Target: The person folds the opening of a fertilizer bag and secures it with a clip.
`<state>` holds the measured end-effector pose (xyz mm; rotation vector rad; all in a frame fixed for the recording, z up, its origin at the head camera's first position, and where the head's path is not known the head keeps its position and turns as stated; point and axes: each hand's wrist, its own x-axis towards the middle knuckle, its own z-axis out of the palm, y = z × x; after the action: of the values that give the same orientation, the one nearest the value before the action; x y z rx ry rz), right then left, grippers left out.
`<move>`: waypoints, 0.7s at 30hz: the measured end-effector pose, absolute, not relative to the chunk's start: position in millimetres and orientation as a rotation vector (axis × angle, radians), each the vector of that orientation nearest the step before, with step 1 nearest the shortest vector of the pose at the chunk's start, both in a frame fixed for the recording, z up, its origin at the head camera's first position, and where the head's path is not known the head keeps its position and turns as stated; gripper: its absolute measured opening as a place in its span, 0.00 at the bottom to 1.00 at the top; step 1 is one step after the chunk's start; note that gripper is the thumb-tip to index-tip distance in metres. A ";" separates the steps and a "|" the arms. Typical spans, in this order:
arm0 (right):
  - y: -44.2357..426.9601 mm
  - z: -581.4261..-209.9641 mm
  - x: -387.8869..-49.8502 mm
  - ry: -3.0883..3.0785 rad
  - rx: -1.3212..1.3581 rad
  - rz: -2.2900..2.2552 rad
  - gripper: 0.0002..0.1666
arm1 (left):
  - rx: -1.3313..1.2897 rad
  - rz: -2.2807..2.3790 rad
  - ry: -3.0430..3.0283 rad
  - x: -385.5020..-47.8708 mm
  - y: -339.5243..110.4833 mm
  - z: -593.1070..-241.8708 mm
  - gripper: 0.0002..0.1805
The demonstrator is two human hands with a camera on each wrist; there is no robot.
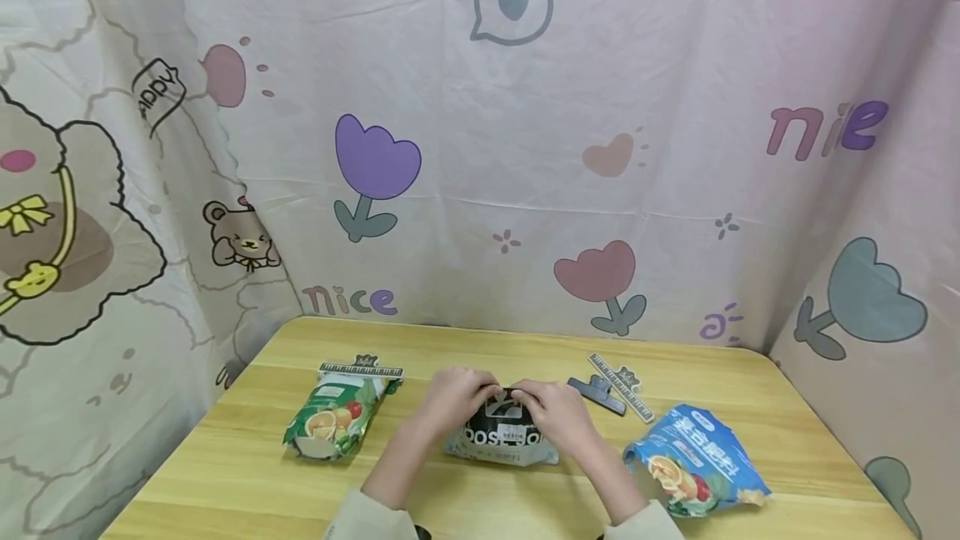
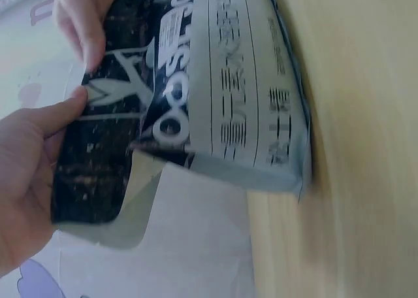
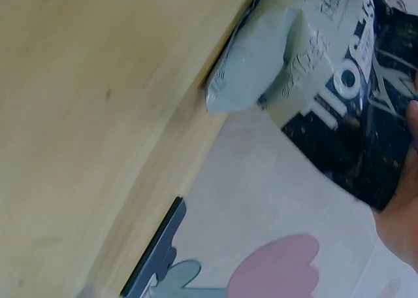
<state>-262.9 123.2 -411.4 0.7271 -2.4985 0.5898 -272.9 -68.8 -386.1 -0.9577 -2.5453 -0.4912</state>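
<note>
A black and pale grey plastic bag [image 1: 501,448] with large white lettering stands on the table in front of the person. My left hand [image 1: 455,398] pinches its black top edge, thumb towards the person. On the same edge, to the right, my right hand [image 1: 558,412] pinches with thumb and fingers. The left wrist view shows both thumbs pressing the black upper panel [image 2: 98,161], whose flat end flares beyond the left hand. From the right wrist, the bag's full lower part [image 3: 255,69] is seen on the table; the right hand [image 3: 400,206] is partly cut off.
At left lies a green bag [image 1: 330,419] with a piano-key-patterned clip [image 1: 362,370] across its top. A dark clip [image 1: 597,396] and another piano-key-patterned clip [image 1: 622,387] lie behind the right hand. A blue bag [image 1: 697,461] lies at right. A printed curtain [image 1: 465,107] hangs behind the wooden table.
</note>
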 end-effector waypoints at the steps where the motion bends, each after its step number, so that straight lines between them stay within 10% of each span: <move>1: 125.8 -410.9 -262.4 -2.501 0.727 0.621 0.08 | -0.950 -0.525 -2.553 -273.0 -70.6 -385.7 0.07; 21: 151.8 -413.2 -266.1 -2.502 0.783 0.840 0.07 | -0.894 -0.672 -2.662 -271.6 -98.1 -380.9 0.10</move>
<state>-266.1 151.8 -413.2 0.7825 -2.5025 0.8402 -271.6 -98.1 -380.9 -0.8940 -2.6622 -0.6720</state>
